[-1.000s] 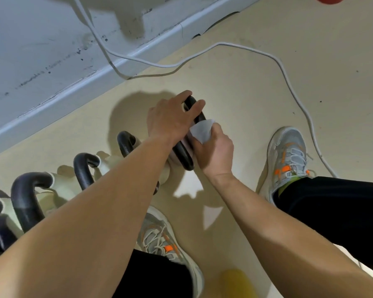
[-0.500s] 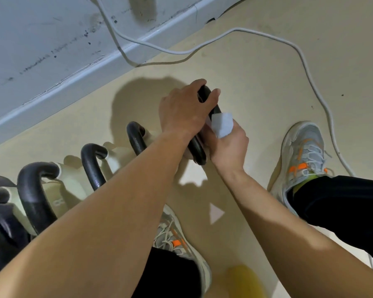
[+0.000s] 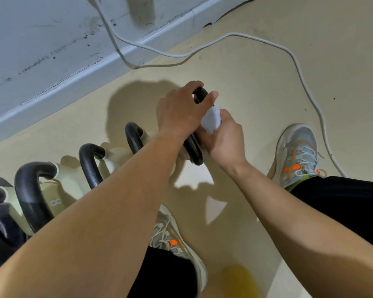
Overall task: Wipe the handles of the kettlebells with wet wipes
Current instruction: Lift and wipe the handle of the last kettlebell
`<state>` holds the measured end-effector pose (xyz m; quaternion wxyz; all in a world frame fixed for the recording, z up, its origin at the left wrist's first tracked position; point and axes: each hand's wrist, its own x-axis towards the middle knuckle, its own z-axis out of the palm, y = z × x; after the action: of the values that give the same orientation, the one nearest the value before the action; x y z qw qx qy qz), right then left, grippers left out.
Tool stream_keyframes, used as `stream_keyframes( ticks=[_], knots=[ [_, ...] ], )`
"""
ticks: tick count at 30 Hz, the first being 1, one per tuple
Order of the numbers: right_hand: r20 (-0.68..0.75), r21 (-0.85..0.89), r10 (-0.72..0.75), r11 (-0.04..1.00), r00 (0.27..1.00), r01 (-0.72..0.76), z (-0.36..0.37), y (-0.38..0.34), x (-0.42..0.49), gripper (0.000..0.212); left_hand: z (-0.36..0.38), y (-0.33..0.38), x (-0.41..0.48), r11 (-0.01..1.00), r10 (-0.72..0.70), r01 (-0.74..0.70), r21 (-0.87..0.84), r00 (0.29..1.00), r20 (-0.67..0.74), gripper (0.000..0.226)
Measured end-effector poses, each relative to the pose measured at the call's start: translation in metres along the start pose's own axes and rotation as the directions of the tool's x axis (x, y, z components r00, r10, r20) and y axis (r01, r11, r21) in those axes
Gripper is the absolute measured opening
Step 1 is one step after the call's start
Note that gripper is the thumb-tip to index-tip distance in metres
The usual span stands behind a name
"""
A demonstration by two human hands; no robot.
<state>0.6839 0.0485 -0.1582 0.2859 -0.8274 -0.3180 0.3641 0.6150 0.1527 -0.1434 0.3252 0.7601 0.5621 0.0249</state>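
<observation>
Black curved metal kettlebell handle (image 3: 194, 151) noted at centre frame, standing on the beige floor (image 3: 267, 87); the pale body beneath it is mostly hidden by the arms. The handle's upper bend is gripped by the left hand (image 3: 178, 110), fingers curled over the top. White crumpled wet wipe (image 3: 211, 121) is pressed against the handle's right side, clutched in the right hand (image 3: 224, 139), whose fingers are wrapped round it. The two hands are touching.

To the lower left, a close-set row of cream-bodied kettlebells with black handles (image 3: 91, 162) is seen, with darker ones at the left edge. Grey laced trainers with orange tabs (image 3: 299, 151) are placed at right and bottom centre. A white cable (image 3: 299, 67) is trailed across the floor from the scuffed pale grey wall (image 3: 41, 50) at upper left. A blurred yellow object (image 3: 237, 280) is seen at the bottom edge; it cannot be identified.
</observation>
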Motion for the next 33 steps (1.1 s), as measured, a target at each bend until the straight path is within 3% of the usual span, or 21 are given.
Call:
stream_keyframes(
  ticks=[3, 4, 8, 10, 12, 15, 18, 23, 25, 27, 29, 33],
  knots=[
    [-0.153, -0.072, -0.082, 0.995, 0.985, 0.072, 0.011, 0.018, -0.018, 0.072, 0.002, -0.002, 0.000, 1.000, -0.007, 0.006, -0.024, 1.000, -0.018, 0.051],
    [-0.207, -0.094, -0.116, 0.991, 0.971, 0.098, 0.013, 0.020, -0.019, 0.079, 0.003, -0.002, 0.001, 0.999, -0.008, 0.007, -0.035, 1.000, -0.021, 0.051],
    [-0.310, -0.154, -0.309, 0.950, 0.899, 0.273, 0.016, 0.026, -0.010, 0.051, 0.004, -0.005, 0.002, 0.999, -0.002, 0.000, -0.039, 1.000, -0.030, 0.051],
    [-0.293, -0.131, -0.261, 0.964, 0.920, 0.232, 0.018, 0.025, -0.013, 0.045, 0.005, -0.006, 0.001, 0.999, -0.005, 0.003, -0.040, 1.000, -0.030, 0.051],
    [-0.229, -0.010, -0.111, 0.994, 0.967, 0.112, 0.016, 0.017, -0.018, 0.037, 0.006, -0.006, 0.002, 0.999, -0.003, 0.002, -0.035, 0.999, -0.032, 0.052],
    [0.017, 0.169, 0.066, 0.983, 0.998, -0.068, 0.000, 0.006, -0.008, 0.026, 0.006, -0.006, 0.002, 0.999, 0.003, -0.004, -0.032, 1.000, -0.027, 0.052],
    [0.274, 0.166, 0.088, 0.977, 0.958, -0.137, -0.020, -0.009, 0.003, 0.026, 0.005, -0.005, 0.002, 0.999, 0.010, -0.010, -0.036, 1.000, -0.008, 0.052],
    [0.469, 0.139, 0.200, 0.945, 0.860, -0.295, -0.034, -0.035, 0.013, 0.030, 0.001, -0.004, 0.000, 0.999, 0.007, -0.008, -0.041, 1.000, -0.009, 0.051],
    [0.420, 0.217, 0.217, 0.919, 0.881, -0.330, -0.030, -0.035, 0.013, 0.025, 0.001, -0.004, 0.000, 0.999, 0.013, -0.014, -0.033, 1.000, -0.008, 0.051],
    [0.219, 0.226, 0.178, 0.947, 0.959, -0.228, -0.018, -0.022, 0.004, 0.025, 0.001, -0.004, 0.000, 0.999, 0.020, -0.021, -0.029, 1.000, -0.005, 0.051],
    [0.043, 0.175, 0.117, 0.977, 0.992, -0.123, -0.007, -0.007, -0.011, 0.028, 0.001, -0.004, 0.001, 0.999, 0.023, -0.023, -0.029, 1.000, -0.015, 0.052],
    [0.033, 0.181, 0.107, 0.977, 0.994, -0.111, -0.006, 0.004, -0.027, 0.030, 0.001, -0.005, 0.001, 0.998, -0.007, 0.009, -0.058, 0.999, 0.039, 0.061]
  ],
)
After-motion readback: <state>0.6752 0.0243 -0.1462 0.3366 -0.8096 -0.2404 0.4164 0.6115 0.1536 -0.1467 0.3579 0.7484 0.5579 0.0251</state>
